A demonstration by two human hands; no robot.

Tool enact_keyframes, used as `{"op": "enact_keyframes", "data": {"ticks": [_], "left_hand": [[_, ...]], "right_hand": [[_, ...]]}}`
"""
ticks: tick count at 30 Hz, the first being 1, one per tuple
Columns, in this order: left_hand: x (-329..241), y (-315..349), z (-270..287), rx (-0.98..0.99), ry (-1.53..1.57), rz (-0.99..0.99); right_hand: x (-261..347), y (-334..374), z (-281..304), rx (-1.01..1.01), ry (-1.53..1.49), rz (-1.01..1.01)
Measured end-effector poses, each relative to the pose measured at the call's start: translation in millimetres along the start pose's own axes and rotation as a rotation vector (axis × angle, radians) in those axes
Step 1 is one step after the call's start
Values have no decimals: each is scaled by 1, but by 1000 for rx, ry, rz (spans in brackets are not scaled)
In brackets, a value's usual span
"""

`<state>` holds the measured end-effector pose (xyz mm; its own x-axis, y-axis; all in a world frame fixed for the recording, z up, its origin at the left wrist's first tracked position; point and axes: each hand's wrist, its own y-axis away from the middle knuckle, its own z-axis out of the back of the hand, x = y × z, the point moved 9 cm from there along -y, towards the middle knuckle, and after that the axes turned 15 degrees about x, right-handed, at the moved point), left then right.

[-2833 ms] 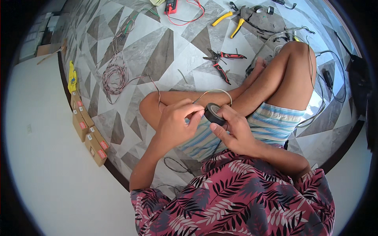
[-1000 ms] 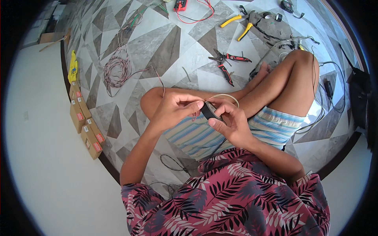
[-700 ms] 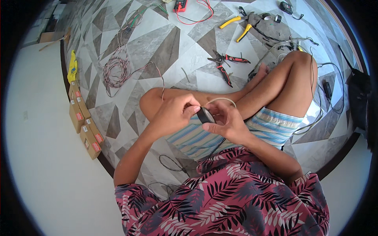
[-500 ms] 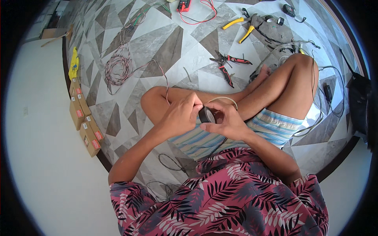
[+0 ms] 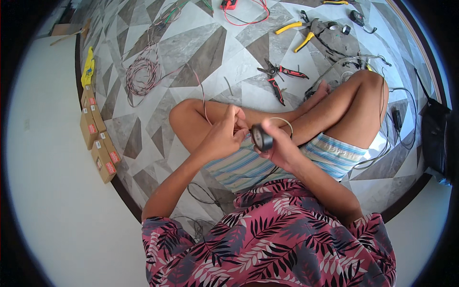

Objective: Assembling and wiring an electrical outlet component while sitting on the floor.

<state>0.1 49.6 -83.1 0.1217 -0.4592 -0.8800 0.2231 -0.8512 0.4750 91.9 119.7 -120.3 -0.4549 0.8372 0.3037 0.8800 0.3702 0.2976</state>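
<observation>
A roll of black electrical tape (image 5: 261,138) is gripped in my right hand (image 5: 283,152), its thumb raised beside the roll. My left hand (image 5: 225,134) is closed in a pinch just left of the roll. Into that pinch runs a thin reddish-and-white twisted wire (image 5: 203,93); the fingers hide its end and any strip of tape there. A pale cable (image 5: 287,122) arches up behind my right hand. Both hands are held above my lap.
Ahead on the tiled floor lie a coil of twisted wire (image 5: 143,75), red-and-black wire strippers (image 5: 275,75), yellow-handled pliers (image 5: 306,33), a red multimeter (image 5: 229,4) and a tape measure (image 5: 356,17). Cardboard boxes (image 5: 103,160) line the left wall. A black bag (image 5: 434,136) is at right.
The tape roll has turned in my right hand and sits slightly further right. My left fingers have shifted and remain pinched. The whole view has tilted a little.
</observation>
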Motion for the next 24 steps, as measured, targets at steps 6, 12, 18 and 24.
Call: {"op": "enact_keyframes", "data": {"ticks": [6, 12, 18, 24], "left_hand": [[-35, 25, 16, -257, -300, -137], [-41, 20, 11, 10, -216, -214], [-43, 42, 43, -263, -231, -225], [-29, 48, 42, -272, -156, -15]], "right_hand": [[7, 12, -9, 2, 130, 43], [48, -4, -41, -21, 553, 489], [39, -18, -34, -109, 637, 647], [38, -13, -40, -110, 829, 740]]}}
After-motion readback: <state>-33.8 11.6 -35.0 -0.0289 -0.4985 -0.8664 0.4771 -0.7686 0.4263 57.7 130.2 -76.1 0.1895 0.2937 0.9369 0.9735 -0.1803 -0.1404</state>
